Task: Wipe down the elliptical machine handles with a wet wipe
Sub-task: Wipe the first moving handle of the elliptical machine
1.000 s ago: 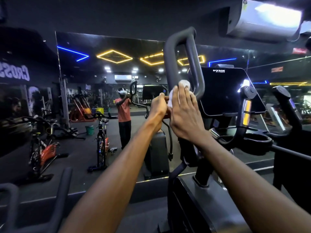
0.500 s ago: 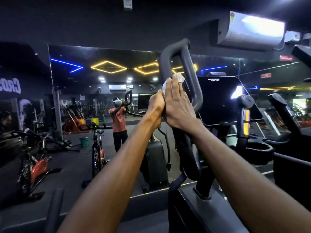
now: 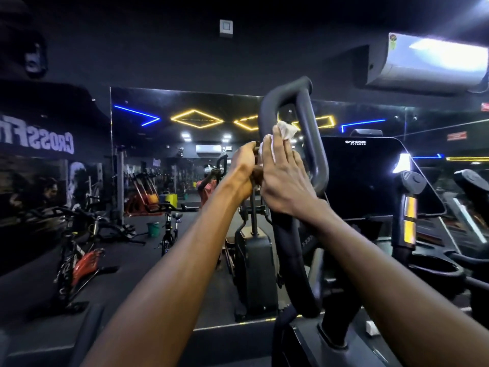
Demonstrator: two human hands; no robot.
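Up on the near tube of the loop handle [image 3: 267, 123], I'm pressing the wet wipe [image 3: 284, 129] against the grip with my right hand [image 3: 284, 178], fingers straight and flat so the cloth stays sandwiched between palm and tube; a crumpled bit is poking out past my fingertips. My left hand [image 3: 242, 169] is curled round the tube right beside it, touching the right one. I reckon that's there to brace the handle so it isn't swinging away while I'm rubbing.

Both arms are reaching up and forward because this part of the loop sits high. The far tube of the loop and the short upright grip with the yellow strip [image 3: 408, 207] off to the right are looking untouched, so I'm guessing plenty is left. Behind it all, the dark console screen [image 3: 370, 178] and the wall mirror [image 3: 164, 181] are showing the gym floor.
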